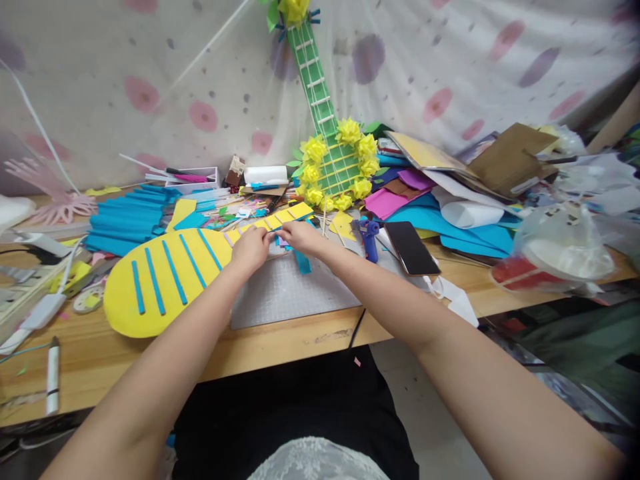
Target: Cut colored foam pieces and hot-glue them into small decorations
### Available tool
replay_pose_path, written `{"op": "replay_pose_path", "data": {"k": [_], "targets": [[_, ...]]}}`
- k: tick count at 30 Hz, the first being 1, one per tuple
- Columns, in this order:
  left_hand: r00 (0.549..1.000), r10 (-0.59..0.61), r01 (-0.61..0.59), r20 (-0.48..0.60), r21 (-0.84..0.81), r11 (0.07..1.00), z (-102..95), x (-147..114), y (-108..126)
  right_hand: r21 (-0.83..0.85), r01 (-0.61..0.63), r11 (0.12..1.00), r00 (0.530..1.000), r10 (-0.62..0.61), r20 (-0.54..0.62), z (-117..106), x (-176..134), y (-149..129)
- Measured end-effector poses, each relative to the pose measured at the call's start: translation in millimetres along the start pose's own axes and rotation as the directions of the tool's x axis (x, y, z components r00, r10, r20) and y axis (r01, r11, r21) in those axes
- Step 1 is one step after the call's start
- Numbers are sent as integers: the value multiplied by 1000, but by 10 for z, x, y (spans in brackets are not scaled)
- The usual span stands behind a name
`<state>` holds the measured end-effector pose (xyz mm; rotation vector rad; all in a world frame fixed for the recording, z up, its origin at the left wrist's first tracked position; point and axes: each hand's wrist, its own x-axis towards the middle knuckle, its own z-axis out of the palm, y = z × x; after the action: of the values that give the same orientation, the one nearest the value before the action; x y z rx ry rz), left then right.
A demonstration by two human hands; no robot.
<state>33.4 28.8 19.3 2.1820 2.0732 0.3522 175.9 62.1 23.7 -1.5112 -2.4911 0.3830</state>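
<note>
My left hand [253, 247] and my right hand [301, 237] are close together over the middle of the table, both with fingers pinched. Between them they grip a thin piece of blue paper; most of it is hidden by the fingers. Below my right hand hangs a blue paper strip [303, 263]; I cannot tell whether it is the same piece. To the left lies a yellow paper guitar [150, 267] with blue bars across its rounded body. Its neck [273, 219] runs behind my hands. Underneath is a grey cutting mat [295, 297].
A green paper guitar [320, 107] with yellow flowers leans on the back curtain. Right of my hands are a blue glue gun [369, 239], a phone [411, 247] and a bagged tub [550, 260]. Blue crepe paper [127, 220] and a white marker [53, 377] lie left.
</note>
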Motion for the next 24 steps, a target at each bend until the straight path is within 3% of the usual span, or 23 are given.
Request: {"op": "replay_pose_path", "data": {"k": [10, 21, 24], "targets": [[997, -72, 72, 6, 53, 996, -290, 215, -20, 7, 35, 999, 998, -34, -61, -210, 206, -86], [990, -141, 141, 2, 20, 990, -390, 187, 21, -27, -60, 998, 991, 57, -125, -258, 224, -194], [994, -105, 105, 7, 33, 994, -386, 200, -30, -11, -62, 998, 991, 61, -116, -254, 216, -196]]}}
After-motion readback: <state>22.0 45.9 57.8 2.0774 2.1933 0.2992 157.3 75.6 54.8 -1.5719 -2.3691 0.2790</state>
